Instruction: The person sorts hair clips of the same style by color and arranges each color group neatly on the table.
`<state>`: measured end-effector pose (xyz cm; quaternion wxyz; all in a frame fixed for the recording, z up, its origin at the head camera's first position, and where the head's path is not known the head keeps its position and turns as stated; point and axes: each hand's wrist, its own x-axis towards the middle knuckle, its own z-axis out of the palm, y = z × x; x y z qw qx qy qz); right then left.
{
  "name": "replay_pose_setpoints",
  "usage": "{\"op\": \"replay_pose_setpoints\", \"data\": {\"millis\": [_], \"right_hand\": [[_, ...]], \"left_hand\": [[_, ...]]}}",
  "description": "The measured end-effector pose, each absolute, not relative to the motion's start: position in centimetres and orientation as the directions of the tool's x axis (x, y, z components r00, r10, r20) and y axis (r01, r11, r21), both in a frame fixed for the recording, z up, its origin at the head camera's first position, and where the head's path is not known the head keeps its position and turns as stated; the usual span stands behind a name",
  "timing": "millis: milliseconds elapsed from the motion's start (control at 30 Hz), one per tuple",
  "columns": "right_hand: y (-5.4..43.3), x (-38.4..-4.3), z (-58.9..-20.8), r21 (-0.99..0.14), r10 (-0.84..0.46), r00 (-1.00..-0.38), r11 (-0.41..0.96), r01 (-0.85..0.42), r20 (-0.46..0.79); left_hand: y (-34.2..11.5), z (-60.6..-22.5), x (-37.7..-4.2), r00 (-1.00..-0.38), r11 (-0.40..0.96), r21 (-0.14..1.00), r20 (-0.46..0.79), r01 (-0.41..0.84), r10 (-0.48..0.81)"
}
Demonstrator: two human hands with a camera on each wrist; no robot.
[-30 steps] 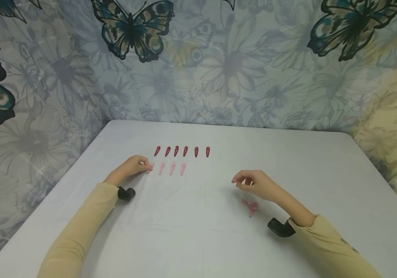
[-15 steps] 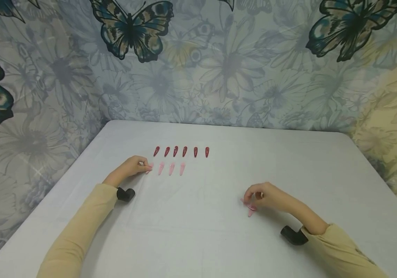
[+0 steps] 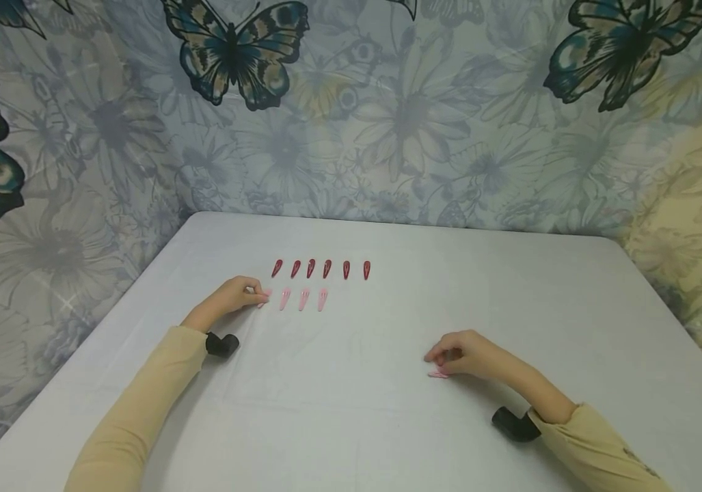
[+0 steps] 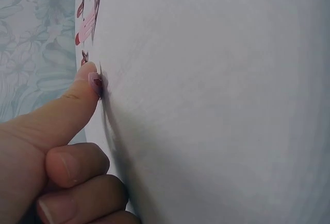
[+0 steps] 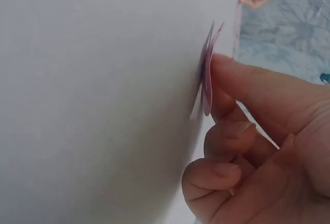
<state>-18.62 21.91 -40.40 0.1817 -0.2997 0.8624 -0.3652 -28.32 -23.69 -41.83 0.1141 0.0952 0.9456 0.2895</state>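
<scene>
My left hand [image 3: 236,294] pinches the leftmost pink hair clip [image 3: 267,294] of a row on the table. In the left wrist view its thumb tip lies against that clip [image 4: 96,84], with the other fingers curled below. Farther right, my right hand [image 3: 470,354] has its fingertips on pink hair clips [image 3: 437,374] lying on the table. The right wrist view shows the thumb and a finger against a pink clip [image 5: 208,80], overlapping another clip at the tabletop. The hand partly hides these clips in the head view.
Several red hair clips [image 3: 327,268] form a row behind the pink row, whose other clips [image 3: 304,299] lie right of my left hand. A white cloth covers the table [image 3: 326,424]. Butterfly-patterned fabric [image 3: 400,123] hangs behind it.
My right hand has come down and toward me onto the loose pink clips. These lay crossed before; now one clip shows lying sideways beside the fingers. My left hand stays put.
</scene>
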Motion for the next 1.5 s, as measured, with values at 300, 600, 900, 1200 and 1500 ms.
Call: {"op": "replay_pose_setpoints", "data": {"millis": [300, 600, 900, 1200, 1500], "right_hand": [[21.5, -18.9, -40.1, -0.658, -0.583, -0.8, 0.66, -0.361, -0.145], [21.3, -19.5, -40.1, -0.593, -0.6, -0.794, 0.675, -0.438, -0.097], [21.6, -19.3, -39.8, -0.635, -0.583, -0.784, 0.693, -0.343, -0.213], [21.3, -19.0, -39.4, -0.65, -0.611, -0.764, 0.67, -0.359, -0.208], [22.4, -20.0, -39.7, -0.671, -0.592, -0.784, 0.66, -0.338, -0.188]], "left_hand": [[-23.6, -41.8, -28.3, -0.957, 0.818, 0.565, -0.163, 0.108, 0.24], [-23.7, -41.8, -28.3, -0.959, 0.809, 0.579, -0.161, 0.101, 0.234], [-23.7, -41.8, -28.3, -0.955, 0.803, 0.587, -0.171, 0.1, 0.243], [-23.8, -41.9, -28.4, -0.956, 0.804, 0.586, -0.168, 0.098, 0.239], [-23.9, -42.1, -28.4, -0.953, 0.801, 0.589, -0.169, 0.106, 0.251]]}}
